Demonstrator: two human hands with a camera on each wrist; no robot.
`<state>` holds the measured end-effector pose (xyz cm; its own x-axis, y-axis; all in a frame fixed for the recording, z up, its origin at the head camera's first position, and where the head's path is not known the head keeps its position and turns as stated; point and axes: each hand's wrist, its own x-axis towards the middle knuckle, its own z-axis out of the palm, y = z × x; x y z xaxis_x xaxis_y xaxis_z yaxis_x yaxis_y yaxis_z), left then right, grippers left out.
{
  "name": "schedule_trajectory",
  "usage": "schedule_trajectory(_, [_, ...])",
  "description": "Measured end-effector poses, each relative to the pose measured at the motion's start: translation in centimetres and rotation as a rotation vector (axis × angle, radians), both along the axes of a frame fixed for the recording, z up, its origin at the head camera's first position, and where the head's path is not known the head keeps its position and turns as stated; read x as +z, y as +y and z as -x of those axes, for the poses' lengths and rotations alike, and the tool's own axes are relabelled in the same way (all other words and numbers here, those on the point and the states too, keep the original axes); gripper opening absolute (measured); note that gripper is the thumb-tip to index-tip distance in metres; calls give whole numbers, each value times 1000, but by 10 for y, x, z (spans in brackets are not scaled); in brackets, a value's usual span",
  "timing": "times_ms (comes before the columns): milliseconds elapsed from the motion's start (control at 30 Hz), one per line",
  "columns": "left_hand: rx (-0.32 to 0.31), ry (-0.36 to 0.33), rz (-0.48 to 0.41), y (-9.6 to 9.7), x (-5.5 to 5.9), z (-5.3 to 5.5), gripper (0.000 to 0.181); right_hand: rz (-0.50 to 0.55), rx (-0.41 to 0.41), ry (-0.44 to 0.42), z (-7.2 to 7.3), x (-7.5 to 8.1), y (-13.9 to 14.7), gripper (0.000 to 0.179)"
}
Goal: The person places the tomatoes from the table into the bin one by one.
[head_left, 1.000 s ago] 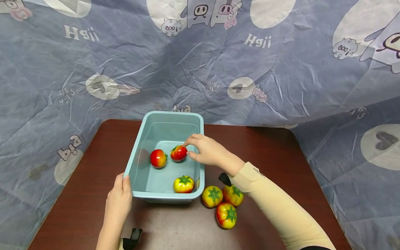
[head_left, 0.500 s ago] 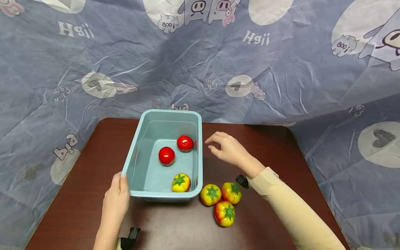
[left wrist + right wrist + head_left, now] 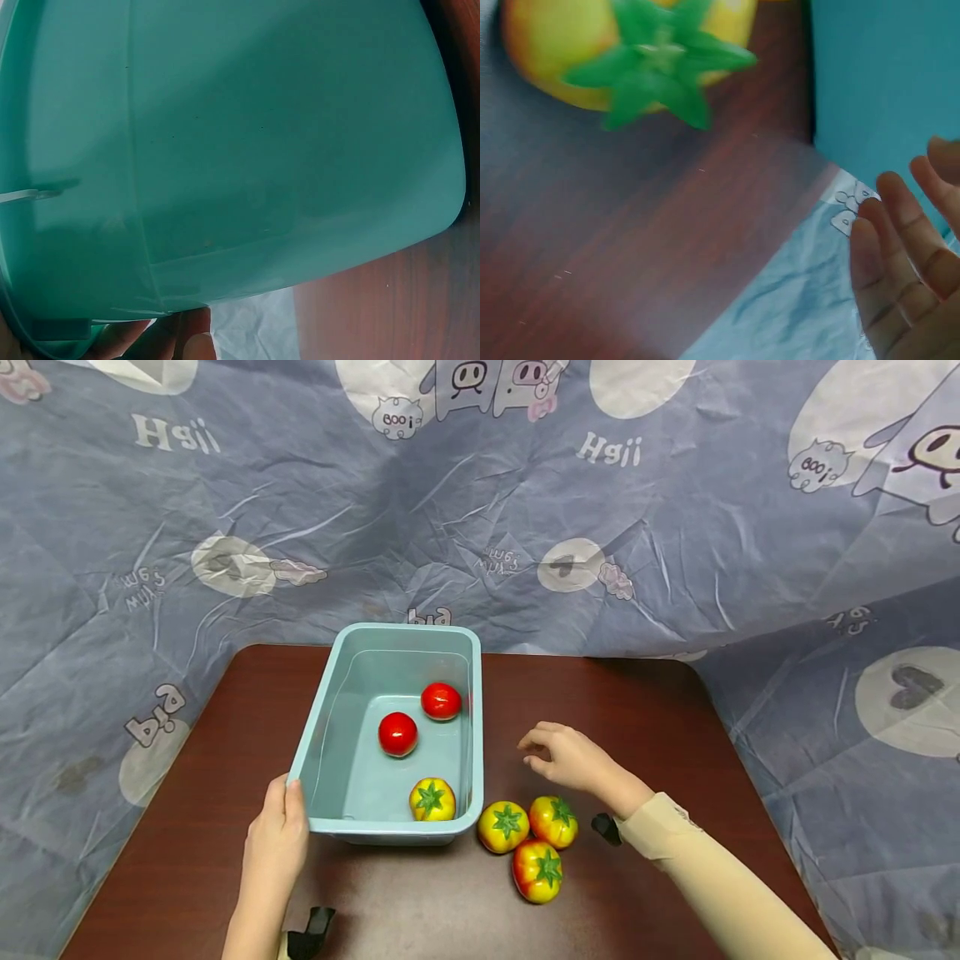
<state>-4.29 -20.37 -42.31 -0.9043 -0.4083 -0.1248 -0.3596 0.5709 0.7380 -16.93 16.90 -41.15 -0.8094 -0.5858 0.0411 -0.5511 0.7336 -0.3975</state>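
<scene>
My left hand [image 3: 276, 839] grips the near left corner of a light blue plastic bin [image 3: 298, 752], thumb over the rim; the left wrist view shows the bin's outer wall [image 3: 247, 150] with fingers [image 3: 196, 324] at its edge. Inside the bin sit two red tomatoes [image 3: 397, 734] and a yellow one with a green calyx [image 3: 432, 799]. My right hand [image 3: 573, 758] hovers right of the bin, fingers loosely bent and holding nothing. Just below it on the table, three yellow-red tomatoes [image 3: 537, 871] lie clustered against each other; one fills the top of the right wrist view [image 3: 630, 45].
The dark brown wooden table [image 3: 645, 718] carries the bin left of centre. A grey-blue printed cloth [image 3: 480, 510] hangs behind the table and down its right side. Black straps [image 3: 311, 933] show at the wrists.
My right hand has come out of the bin, then moved right and nearer the loose tomatoes. The two red tomatoes in the bin have rolled to new spots. My left hand keeps its grip.
</scene>
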Motion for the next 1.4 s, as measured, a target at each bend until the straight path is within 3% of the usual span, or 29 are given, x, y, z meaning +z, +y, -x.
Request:
schedule_trajectory(167, [5,25,10,1,-1,0,50,-65,10,-85,-9,-12,8,22])
schedule_trajectory(500, [2,48,17,1,-1,0,49,-103,32,-167,-25,-28,26,28])
schedule_trajectory(800, [10,43,10,0,1,0,49,-115,21,-298,-37,-30,35,53])
schedule_trajectory(1100, [11,42,4,1,2,0,49,-149,51,-328,-44,-36,38,66])
schedule_trajectory(1400, [15,40,6,1,-1,-1,49,-165,23,-409,-51,-45,36,97])
